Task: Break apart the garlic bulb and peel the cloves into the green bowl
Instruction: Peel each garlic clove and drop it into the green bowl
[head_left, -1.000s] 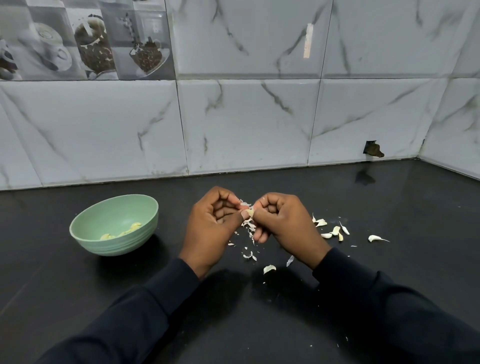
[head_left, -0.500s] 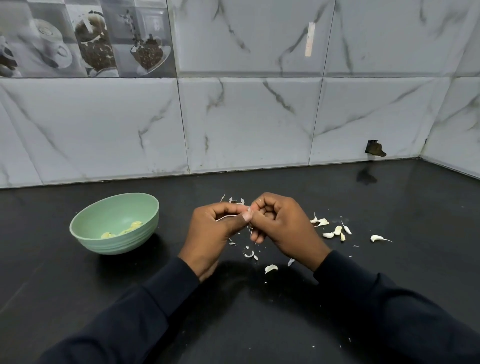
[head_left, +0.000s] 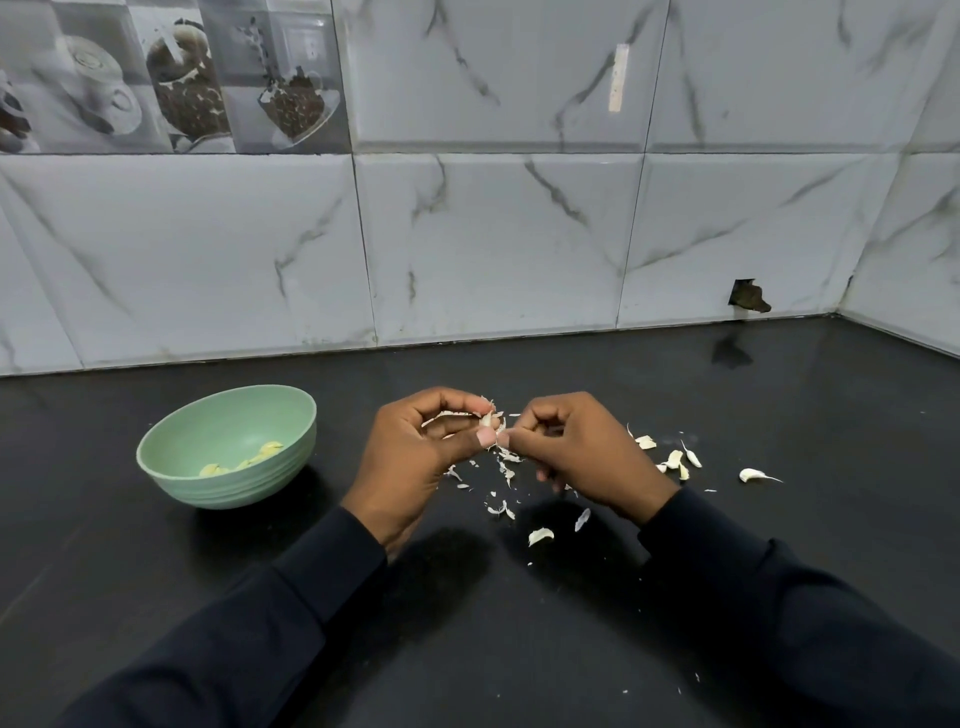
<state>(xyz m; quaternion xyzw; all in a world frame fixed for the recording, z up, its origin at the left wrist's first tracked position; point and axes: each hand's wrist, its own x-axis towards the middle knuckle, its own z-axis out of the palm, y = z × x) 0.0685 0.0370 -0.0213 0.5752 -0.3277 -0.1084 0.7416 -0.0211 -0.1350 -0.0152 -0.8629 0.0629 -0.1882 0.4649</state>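
Fingers of the left hand (head_left: 415, 457), right of the pale green ribbed bowl (head_left: 249, 488) (a few yellowish peeled cloves (head_left: 260, 452) inside), curl tight, the thumb pinching a small white garlic clove (head_left: 487, 419) whose papery skin flares out. The right hand (head_left: 587, 452), fingers curled, pinches the clove's right edge. Loose whitish cloves (head_left: 675, 460) lie further right on the black counter (head_left: 519, 649).

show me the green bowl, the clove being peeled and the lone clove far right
green bowl (head_left: 228, 426): head view, bare inner wall
clove being peeled (head_left: 487, 419): head view, its pale exposed body
lone clove (head_left: 750, 474): head view, its plump middle
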